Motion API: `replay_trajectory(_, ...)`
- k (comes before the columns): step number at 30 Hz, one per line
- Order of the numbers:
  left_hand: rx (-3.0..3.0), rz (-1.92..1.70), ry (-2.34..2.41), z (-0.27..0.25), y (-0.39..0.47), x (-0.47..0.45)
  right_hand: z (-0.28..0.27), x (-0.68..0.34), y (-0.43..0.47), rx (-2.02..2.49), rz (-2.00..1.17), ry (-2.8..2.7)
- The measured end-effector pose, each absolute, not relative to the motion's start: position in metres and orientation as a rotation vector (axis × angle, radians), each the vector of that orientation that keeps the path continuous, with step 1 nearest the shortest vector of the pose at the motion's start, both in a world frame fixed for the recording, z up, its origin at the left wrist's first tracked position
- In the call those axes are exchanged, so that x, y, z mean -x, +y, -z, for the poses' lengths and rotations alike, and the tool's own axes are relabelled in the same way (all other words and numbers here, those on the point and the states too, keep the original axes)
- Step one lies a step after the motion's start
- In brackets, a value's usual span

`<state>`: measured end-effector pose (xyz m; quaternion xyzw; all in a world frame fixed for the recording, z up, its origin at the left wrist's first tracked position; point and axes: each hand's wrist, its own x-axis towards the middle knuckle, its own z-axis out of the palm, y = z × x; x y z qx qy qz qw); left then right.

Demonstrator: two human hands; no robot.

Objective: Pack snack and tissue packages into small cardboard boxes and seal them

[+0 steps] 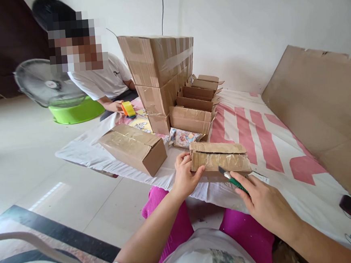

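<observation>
A taped cardboard box [217, 160] lies on the cloth-covered table in front of me, with a dark slit running along the seam of its top flaps. My left hand [186, 173] grips the box's left end, fingers behind and thumb on the near side. In my right hand [259, 195] is a green-handled utility knife [238, 184], its dark blade pointing up and left at the box's near top edge. Behind the box is a printed plastic packet [185, 137]. Another taped box [134, 147] sits to the left.
Stacked taped boxes [161, 67] rise at the back, beside a row of open boxes [195, 99]. Across the table, a person [101, 80] holds a yellow-and-orange tape dispenser [128, 109]. A large cardboard sheet [320, 112] leans at right; a fan [48, 82] stands left.
</observation>
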<state>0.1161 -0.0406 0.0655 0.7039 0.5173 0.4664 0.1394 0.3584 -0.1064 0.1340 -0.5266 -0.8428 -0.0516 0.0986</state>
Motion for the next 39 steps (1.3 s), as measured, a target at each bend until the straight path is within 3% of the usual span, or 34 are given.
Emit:
replay_trajectory(10,-2.151,-1.293,1.365,-0.070,-0.046,-0.114,-0.121,-0.350,-0.094,1.630,0.382,-2.439)
replay_trajectory(23,-2.114,-1.312,1.439,-0.066,-0.046,-0.117,-0.138,-0.342,-0.065,1.343,-0.019,-2.231)
replay_trajectory(39,-2.128,-1.307,1.422,-0.067,-0.047,-0.116,-0.151,-0.301,-0.052,1.519,0.448,-2.648)
